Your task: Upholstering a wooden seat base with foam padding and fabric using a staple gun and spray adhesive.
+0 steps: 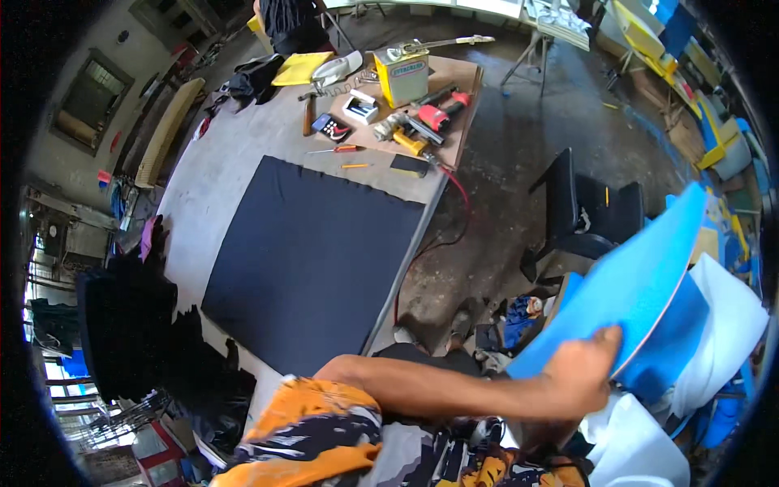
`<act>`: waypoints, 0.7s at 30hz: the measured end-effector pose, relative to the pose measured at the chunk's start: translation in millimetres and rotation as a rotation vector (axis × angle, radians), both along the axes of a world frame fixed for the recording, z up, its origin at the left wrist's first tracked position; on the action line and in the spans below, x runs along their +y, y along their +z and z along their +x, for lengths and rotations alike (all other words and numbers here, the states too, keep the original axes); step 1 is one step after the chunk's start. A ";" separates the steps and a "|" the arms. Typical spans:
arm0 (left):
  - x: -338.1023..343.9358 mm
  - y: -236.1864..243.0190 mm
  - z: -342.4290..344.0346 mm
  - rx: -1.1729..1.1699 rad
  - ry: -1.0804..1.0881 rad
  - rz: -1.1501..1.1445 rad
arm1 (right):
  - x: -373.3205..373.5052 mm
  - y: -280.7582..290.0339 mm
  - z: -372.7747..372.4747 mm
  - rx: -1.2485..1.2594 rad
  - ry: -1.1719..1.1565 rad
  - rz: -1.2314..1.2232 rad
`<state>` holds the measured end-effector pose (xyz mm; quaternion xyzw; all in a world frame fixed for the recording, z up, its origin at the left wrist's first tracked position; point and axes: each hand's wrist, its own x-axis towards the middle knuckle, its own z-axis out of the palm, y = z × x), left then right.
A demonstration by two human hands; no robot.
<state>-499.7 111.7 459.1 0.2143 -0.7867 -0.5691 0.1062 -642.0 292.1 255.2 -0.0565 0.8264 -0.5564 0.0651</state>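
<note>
My left arm, in an orange patterned sleeve, reaches across my body to the right. My left hand (580, 373) is closed on the edge of a bright blue sheet (621, 284), possibly foam, which tilts upward and looks slightly blurred. Beneath it are another blue piece (667, 333) and a white sheet or roll (730, 333). Part of my right forearm (545, 436) shows below the left hand; the right hand itself is hidden. A dark cloth (316, 252) lies spread flat on the table in front of me, untouched by either hand.
On the table (203, 191) are a screwdriver (334, 149), a pencil (355, 166), a multimeter (330, 127), a red power tool (442, 114) and a yellow-white can (403, 79). A red hose (466, 207) hangs off the edge. A black chair (580, 207) stands right; a person (290, 24) is beyond.
</note>
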 end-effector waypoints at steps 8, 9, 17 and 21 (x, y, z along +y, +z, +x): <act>-24.3 -29.4 28.3 -0.083 0.053 -0.061 | 30.6 -1.1 20.0 -0.014 -0.082 0.060; -25.2 -29.8 33.5 -0.072 0.044 -0.034 | 33.3 -1.4 22.5 -0.016 -0.090 0.079; -6.4 27.8 103.6 0.127 -0.135 -0.023 | 78.8 11.6 52.8 -0.006 -0.156 0.106; 12.8 35.9 149.5 0.191 -0.437 -0.274 | 110.0 16.4 78.9 -0.021 -0.227 0.053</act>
